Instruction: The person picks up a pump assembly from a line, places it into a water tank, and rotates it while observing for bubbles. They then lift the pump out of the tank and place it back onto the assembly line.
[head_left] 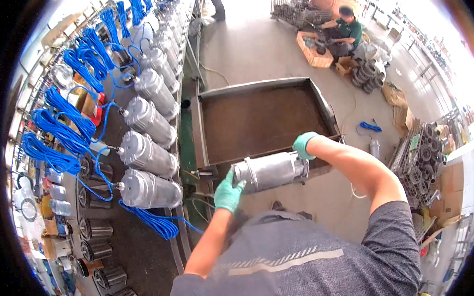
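Level in front of my body I hold a silver cylindrical pump motor point(270, 171) between both hands. At its left end, my green-gloved left hand point(229, 192) is closed around the edge. The fingers of my right hand point(304, 145), gloved in the same green, curl over the right end, where short posts stick out. Just beyond the motor lies a wide shallow metal tank point(256, 88) with a brown surface inside; the motor overlaps its near rim in the view.
Along the left bench point(141, 245) stand several similar motors point(149, 190) with coiled blue cables point(52, 154). Dark rotors point(96, 227) line its near side. Metal parts fill a wire basket point(420, 157) at right. A co-worker point(347, 29) sits by an orange crate point(314, 50) at the far right.
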{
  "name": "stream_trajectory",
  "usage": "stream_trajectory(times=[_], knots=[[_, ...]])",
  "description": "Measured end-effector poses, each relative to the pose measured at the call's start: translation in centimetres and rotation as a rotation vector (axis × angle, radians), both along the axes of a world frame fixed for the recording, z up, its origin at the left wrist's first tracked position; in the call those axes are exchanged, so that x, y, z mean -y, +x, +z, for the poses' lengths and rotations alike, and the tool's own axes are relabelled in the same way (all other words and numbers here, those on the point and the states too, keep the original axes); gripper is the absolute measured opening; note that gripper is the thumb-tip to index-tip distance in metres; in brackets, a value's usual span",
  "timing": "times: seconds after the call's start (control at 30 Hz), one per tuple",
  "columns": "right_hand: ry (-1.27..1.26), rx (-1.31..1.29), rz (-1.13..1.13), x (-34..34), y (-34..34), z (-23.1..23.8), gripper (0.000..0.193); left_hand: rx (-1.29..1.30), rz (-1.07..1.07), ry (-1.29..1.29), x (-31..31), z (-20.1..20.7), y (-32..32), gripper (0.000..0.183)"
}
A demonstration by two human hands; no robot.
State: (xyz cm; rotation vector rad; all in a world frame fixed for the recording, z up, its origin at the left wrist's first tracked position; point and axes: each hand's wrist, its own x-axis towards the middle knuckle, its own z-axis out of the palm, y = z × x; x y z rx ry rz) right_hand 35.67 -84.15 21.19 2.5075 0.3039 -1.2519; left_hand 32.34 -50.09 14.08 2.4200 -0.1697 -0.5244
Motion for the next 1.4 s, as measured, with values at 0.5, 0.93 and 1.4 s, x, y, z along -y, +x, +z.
stream_trajectory(times=[0.5,0.93,1.4], knots=[[0.083,0.155,-0.281,-0.7,-1.5,2.3,0.050,0.045,-0.003,-0.019,-0.5,-0.7,-0.1,0.074],[0.086,0.463,0.043,1.3,-4.0,1.0,0.016,0.034,-0.017,-0.021,-0.8,-0.8,0.2,0.077],[0.169,0.406,-0.021,1.8,-3.6,0.2,0.033,0.042,-0.017,-0.041,-1.0,-0.9,0.2,0.079]])
